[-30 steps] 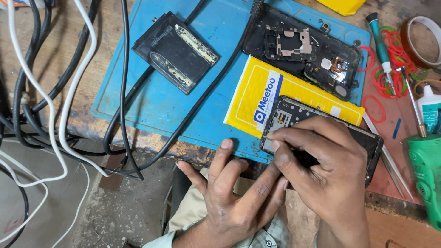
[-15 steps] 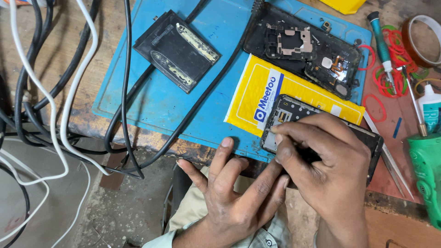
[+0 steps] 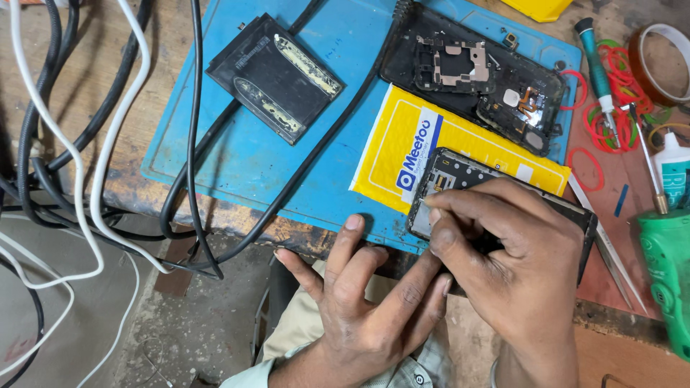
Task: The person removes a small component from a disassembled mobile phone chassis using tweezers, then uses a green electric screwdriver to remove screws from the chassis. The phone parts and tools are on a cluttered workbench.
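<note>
An opened black phone lies partly on a yellow padded envelope at the near edge of a blue work mat. My right hand covers most of the phone and grips it, thumb and forefinger pinched at its left end. Anything small between those fingertips is hidden. My left hand rests just below, fingers spread. Its forefinger touches the mat's edge, and its other fingers reach under my right hand against the phone's near side.
A black battery and a black phone back frame lie on the mat. Black and white cables run at the left. At the right are a green-handled screwdriver, red rubber bands, tweezers, a tape roll and a green tool.
</note>
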